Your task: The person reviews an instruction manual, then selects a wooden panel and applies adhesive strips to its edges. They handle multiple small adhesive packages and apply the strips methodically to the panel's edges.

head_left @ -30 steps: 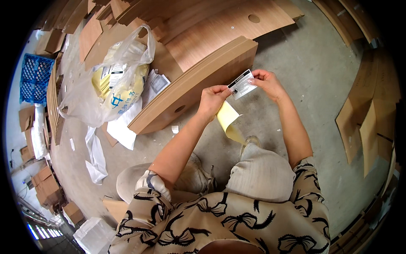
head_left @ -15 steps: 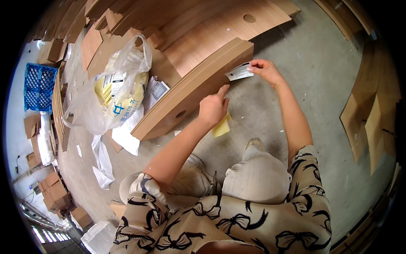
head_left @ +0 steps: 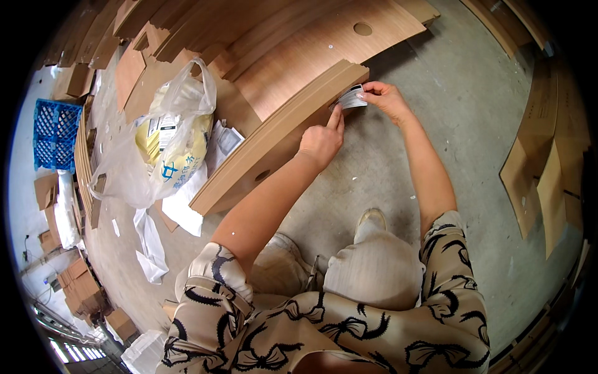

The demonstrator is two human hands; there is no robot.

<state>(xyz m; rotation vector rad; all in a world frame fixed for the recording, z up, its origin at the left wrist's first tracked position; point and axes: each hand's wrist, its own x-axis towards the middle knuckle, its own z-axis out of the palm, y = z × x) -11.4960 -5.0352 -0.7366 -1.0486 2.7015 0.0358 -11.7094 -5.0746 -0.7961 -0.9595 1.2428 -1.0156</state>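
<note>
Between thumb and fingers of my right hand (head_left: 386, 103) is pinched the edge of a white printed label (head_left: 352, 97). The label lies at the right end of a long brown cardboard bundle (head_left: 274, 140), against its near side. My left hand (head_left: 321, 143) has a finger stretched to the label's lower left edge, its other fingers bent; nothing shows in it. Layered edges run along the bundle's top, and a dark oval hole (head_left: 262, 175) shows in its side. Left of it sits a clear plastic bag (head_left: 180, 134) holding yellow-backed printed sheets.
A large brown board (head_left: 324, 62) with a round hole lies beyond the bundle. White paper scraps (head_left: 151, 246) litter the floor at left. A blue plastic crate (head_left: 56, 134) stands far left; folded cardboard sheets (head_left: 539, 168) stand at right.
My right hand has brought the label left onto the cardboard bundle. My left hand has moved up and right to touch it. A yellow sheet below my left hand is out of sight now.
</note>
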